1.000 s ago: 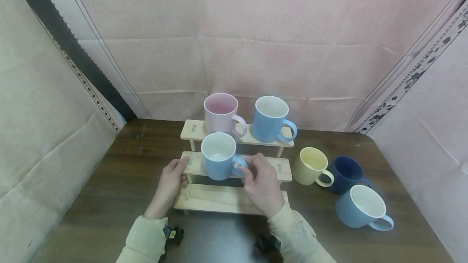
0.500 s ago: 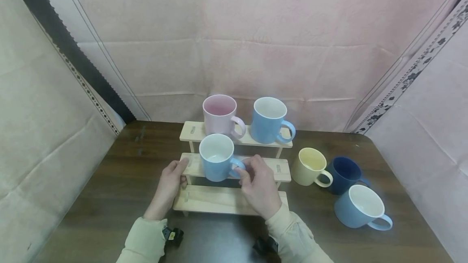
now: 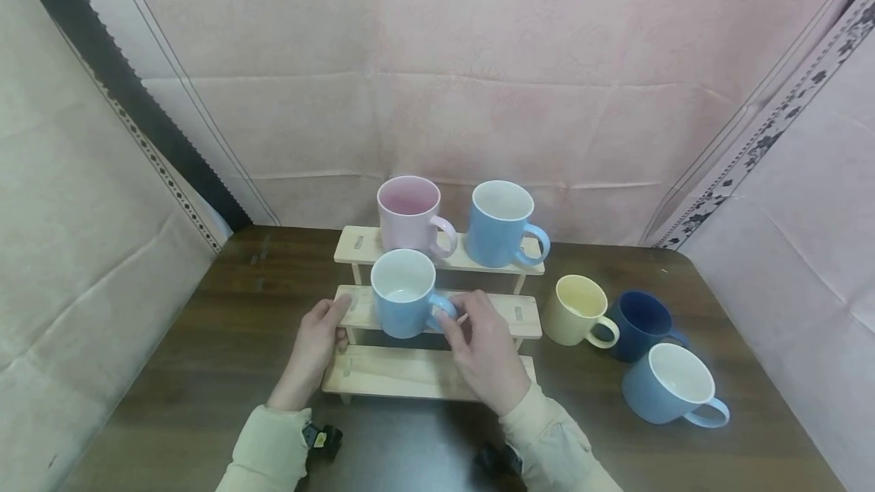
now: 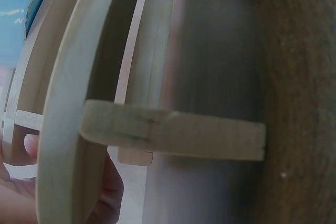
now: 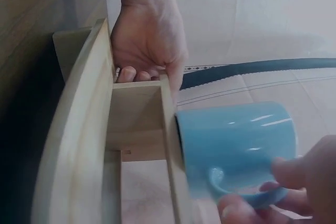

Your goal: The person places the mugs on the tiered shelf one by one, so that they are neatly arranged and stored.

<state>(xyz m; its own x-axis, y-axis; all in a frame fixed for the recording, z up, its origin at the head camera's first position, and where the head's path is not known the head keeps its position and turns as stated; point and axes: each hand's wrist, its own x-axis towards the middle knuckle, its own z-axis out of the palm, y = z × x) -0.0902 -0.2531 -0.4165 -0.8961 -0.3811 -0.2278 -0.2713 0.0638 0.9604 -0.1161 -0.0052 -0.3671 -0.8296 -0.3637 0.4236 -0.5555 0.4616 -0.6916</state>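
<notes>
Light is soft, wrist views hazy, and glare streaks the held blue mug (image 5: 236,137).

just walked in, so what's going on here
A person's right hand holds the handle of a light blue mug, which seems to rest on the middle tier of a wooden rack. The left hand grips that tier's left end. A pink mug and another blue mug stand on the top tier. A yellow mug, a navy mug and a grey-blue mug sit on the table to the right.

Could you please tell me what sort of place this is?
Probably an indoor test or filming booth: pale sheets hang behind and beside a dark table, which bears a wooden rack and several mugs.
</notes>
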